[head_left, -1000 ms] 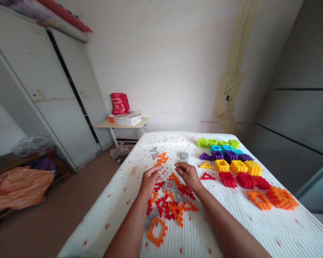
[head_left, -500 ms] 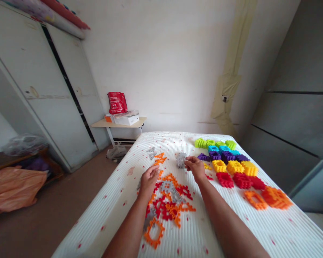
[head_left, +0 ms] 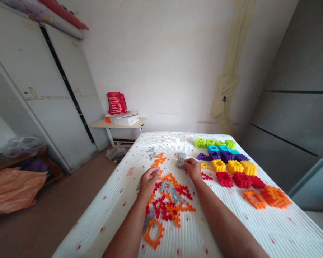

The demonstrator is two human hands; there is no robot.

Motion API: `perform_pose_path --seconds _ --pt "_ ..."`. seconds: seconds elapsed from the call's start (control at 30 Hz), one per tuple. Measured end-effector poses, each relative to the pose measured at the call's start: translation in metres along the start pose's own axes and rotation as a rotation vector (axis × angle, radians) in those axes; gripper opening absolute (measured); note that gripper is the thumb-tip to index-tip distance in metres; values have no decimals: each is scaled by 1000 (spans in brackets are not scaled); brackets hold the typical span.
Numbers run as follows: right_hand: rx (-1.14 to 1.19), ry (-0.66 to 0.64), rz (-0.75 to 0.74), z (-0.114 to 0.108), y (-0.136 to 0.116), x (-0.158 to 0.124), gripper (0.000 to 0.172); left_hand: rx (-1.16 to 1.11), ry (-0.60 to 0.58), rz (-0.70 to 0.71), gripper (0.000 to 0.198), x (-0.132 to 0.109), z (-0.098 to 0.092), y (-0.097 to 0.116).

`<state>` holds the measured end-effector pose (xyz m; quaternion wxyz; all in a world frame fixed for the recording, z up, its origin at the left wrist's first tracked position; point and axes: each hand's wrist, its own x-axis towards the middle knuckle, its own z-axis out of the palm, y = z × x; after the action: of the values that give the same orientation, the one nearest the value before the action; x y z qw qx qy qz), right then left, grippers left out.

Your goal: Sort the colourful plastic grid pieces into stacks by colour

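My right hand [head_left: 193, 168] is closed in a pinch on a small grey block assembly [head_left: 180, 162] that rests on the white mattress [head_left: 220, 229]. My left hand [head_left: 148, 179] lies curled at the left edge of a pile of loose flat red, orange and grey pieces [head_left: 169, 205]; a grey piece [head_left: 138, 185] shows under its palm. To the right of my right hand, built cubes lie in colour rows: green [head_left: 212, 143], blue [head_left: 222, 148], purple [head_left: 224, 156], yellow [head_left: 233, 167], red [head_left: 239, 180] and orange [head_left: 276, 196].
Loose grey and orange pieces [head_left: 155, 157] lie further up the mattress. A small side table [head_left: 118, 123] with a red bag [head_left: 115, 103] and a white box stands by the far wall. A white wardrobe [head_left: 43, 93] and an orange plastic sheet [head_left: 10, 190] are at the left. A grey panel wall [head_left: 301, 107] borders the bed's right side.
My right hand moved from the pile up to the grey block assembly and closed on it. My left hand drew back slightly to the left with the grey piece.
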<state>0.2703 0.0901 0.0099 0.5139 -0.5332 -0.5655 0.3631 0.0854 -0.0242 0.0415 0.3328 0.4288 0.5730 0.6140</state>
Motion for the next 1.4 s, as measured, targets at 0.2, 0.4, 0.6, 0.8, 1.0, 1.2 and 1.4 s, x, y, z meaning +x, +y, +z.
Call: perform_pose_path --seconds 0.2,0.4,0.6,0.8,1.0,1.2,1.4 --pt "-193 24 -55 -5 -2 -4 11 4 -1 2 38 1 0 -2" --pt "-530 -38 -420 -8 -7 -2 33 -40 -1 13 35 2 -1 -7" --pt "-647 -218 -481 -2 -2 6 49 -48 -5 24 34 3 -1 -7" --pt "-626 -239 -394 -2 3 9 49 -54 -14 32 33 3 -1 -7" --pt "-567 -206 -396 -1 12 14 51 57 -18 80 29 5 -3 -14" --pt "-540 -196 -409 -1 16 15 50 654 -257 382 12 -7 -3 -7" --pt "-415 -99 -524 -5 15 14 55 1018 -451 480 37 -18 -2 1"
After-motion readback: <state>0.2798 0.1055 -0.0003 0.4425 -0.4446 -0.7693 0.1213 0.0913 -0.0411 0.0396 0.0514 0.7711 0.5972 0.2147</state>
